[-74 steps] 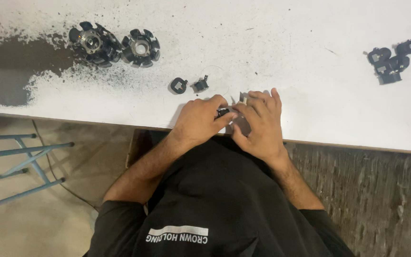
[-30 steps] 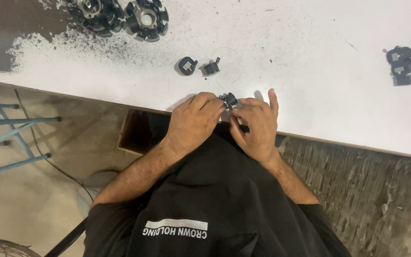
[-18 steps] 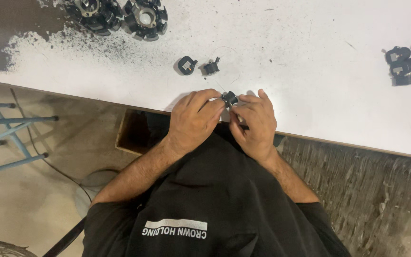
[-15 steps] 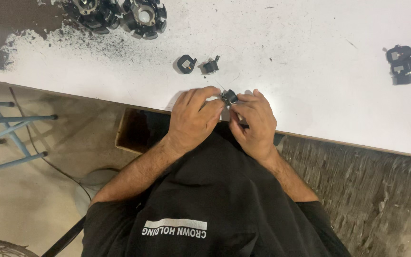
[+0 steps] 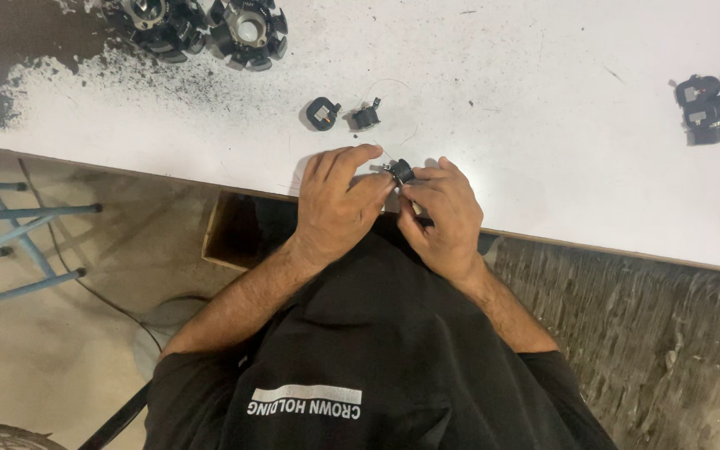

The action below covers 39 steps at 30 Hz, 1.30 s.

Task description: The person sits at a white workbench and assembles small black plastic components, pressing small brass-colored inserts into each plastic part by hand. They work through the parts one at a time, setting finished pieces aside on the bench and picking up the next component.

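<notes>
Barely anything has shifted since half a second ago: both hands sit in the same spot at the near edge of the white table (image 5: 543, 100), with the small black part (image 5: 402, 171) pinched between them as before. Left hand (image 5: 339, 204) is curled, fingertips closed on the part from the left; right hand (image 5: 443, 218) is curled too, thumb and forefinger gripping it from the right. So the part is held just above the tabletop, right by the table's front edge.

Plenty of bare white surface beyond and to the right of the hands. Just past the fingers lie two loose black pieces (image 5: 342, 114), close but not touching. Far left corner has two round black toothed rings (image 5: 206, 25) sitting in a patch of dark grit. Far right, a cluster of black parts (image 5: 710, 102), well apart. Below the edge there's an open cardboard box (image 5: 231, 229), and a blue metal frame (image 5: 18, 242) stands off left.
</notes>
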Each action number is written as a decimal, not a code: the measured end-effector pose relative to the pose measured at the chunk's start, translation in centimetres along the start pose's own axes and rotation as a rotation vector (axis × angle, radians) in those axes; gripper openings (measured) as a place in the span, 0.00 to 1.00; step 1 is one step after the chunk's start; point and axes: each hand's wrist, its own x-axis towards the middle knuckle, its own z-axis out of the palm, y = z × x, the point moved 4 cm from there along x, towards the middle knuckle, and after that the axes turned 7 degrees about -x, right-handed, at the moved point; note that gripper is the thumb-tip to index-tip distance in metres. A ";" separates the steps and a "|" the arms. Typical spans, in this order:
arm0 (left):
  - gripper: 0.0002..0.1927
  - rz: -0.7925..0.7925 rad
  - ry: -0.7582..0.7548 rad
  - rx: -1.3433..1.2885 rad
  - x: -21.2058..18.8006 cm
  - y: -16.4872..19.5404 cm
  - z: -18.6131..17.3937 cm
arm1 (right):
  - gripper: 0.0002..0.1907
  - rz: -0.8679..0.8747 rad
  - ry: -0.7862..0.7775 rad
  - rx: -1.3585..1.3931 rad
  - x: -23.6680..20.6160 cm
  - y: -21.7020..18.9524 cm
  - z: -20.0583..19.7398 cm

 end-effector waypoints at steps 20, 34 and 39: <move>0.08 -0.060 -0.052 -0.079 0.1 -0.5 0.0 | 0.15 -0.127 0.034 -0.072 -1.1 0.0 0.5; 0.09 -0.053 -0.123 -0.119 0.3 -0.5 -0.2 | 0.12 -0.100 -0.021 -0.105 -0.2 -0.6 0.2; 0.09 -0.043 -0.117 -0.129 0.4 -0.6 -0.4 | 0.12 -0.097 -0.051 -0.098 0.4 -1.1 -0.4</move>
